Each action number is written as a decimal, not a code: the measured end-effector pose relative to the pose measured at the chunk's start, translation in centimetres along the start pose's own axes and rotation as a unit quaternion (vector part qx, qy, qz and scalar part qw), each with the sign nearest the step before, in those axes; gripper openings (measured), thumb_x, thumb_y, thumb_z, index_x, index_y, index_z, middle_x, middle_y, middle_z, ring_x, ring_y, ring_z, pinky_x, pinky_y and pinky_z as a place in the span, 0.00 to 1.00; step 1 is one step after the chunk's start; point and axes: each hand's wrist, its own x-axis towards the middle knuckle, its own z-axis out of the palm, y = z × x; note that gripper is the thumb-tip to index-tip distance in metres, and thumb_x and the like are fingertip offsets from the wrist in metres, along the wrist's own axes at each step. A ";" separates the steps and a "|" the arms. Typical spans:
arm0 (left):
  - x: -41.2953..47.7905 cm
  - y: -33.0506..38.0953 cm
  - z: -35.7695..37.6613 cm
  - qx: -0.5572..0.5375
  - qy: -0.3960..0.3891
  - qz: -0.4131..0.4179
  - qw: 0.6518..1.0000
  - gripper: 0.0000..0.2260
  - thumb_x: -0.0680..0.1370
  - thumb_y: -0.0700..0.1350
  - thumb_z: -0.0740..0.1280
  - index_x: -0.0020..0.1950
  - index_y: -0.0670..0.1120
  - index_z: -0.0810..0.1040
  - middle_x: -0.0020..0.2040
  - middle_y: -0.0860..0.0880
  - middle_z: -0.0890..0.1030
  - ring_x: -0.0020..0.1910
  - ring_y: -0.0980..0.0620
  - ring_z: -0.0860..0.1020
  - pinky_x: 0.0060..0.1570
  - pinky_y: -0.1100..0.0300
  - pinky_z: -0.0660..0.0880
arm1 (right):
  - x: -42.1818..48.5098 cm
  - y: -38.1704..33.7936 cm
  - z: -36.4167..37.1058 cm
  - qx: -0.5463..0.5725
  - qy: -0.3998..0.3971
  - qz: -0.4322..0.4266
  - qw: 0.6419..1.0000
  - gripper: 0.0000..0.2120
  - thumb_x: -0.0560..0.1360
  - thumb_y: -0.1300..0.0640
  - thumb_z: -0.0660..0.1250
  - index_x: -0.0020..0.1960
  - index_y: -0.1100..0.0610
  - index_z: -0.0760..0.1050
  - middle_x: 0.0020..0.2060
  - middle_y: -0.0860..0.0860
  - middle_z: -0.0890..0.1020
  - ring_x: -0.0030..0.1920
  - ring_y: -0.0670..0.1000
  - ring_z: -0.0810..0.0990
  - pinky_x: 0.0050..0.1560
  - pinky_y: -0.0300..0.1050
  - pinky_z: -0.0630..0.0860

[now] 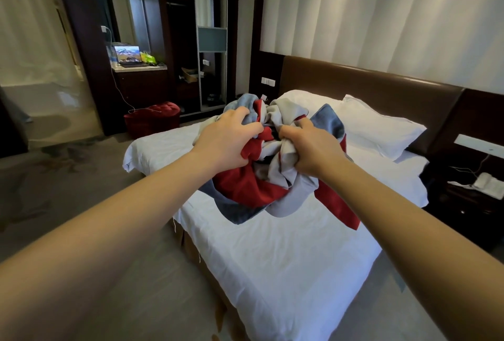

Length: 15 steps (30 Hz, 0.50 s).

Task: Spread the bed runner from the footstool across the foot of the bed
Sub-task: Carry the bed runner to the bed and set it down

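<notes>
The bed runner (253, 190), a red, blue and grey cloth, is bunched in a crumpled heap above the white bed (286, 259). My left hand (227, 140) grips the left side of the bundle with curled fingers. My right hand (311, 149) clutches a grey fold on its right side. Loose ends of the runner hang down and touch the sheet. The red footstool (151, 119) stands on the floor beyond the bed's far left corner, with nothing on it.
Two white pillows (376, 125) lie against the brown headboard (368, 87). A dark nightstand (474, 190) with a phone stands to the right. A desk with an open laptop (128, 55) and a wardrobe stand at the back left. Carpeted floor runs along the bed's left side.
</notes>
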 end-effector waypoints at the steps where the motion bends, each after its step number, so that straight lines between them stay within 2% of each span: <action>1: 0.3 -0.9 0.5 0.000 0.002 -0.004 1.000 0.19 0.68 0.49 0.70 0.58 0.49 0.74 0.58 0.41 0.70 0.53 0.40 0.72 0.38 0.51 0.74 | 1.0 -0.2 0.5 0.000 -0.002 -0.001 1.000 0.23 0.66 0.58 0.69 0.59 0.46 0.67 0.51 0.54 0.69 0.44 0.59 0.75 0.36 0.49 0.77; 7: 2.6 -5.5 4.3 -0.004 0.008 -0.011 1.000 0.16 0.70 0.50 0.68 0.56 0.49 0.74 0.56 0.41 0.71 0.52 0.40 0.72 0.36 0.51 0.73 | 6.9 -0.2 3.3 -0.001 -0.010 -0.013 1.000 0.24 0.67 0.58 0.69 0.60 0.46 0.67 0.52 0.54 0.69 0.46 0.59 0.75 0.36 0.49 0.76; 12: 5.6 -9.3 7.2 0.007 0.018 -0.020 1.000 0.16 0.69 0.49 0.69 0.55 0.49 0.74 0.55 0.42 0.71 0.51 0.40 0.72 0.34 0.54 0.70 | 12.2 0.8 5.2 -0.013 0.004 -0.024 1.000 0.23 0.67 0.59 0.68 0.60 0.47 0.68 0.51 0.55 0.69 0.44 0.59 0.75 0.31 0.44 0.67; 15: 7.5 -11.3 8.9 -0.001 0.034 -0.024 0.999 0.15 0.69 0.49 0.69 0.54 0.48 0.75 0.55 0.41 0.72 0.51 0.39 0.73 0.34 0.55 0.69 | 15.3 1.5 6.0 -0.019 0.009 -0.026 0.999 0.23 0.67 0.59 0.68 0.60 0.48 0.68 0.51 0.56 0.69 0.42 0.60 0.74 0.31 0.44 0.66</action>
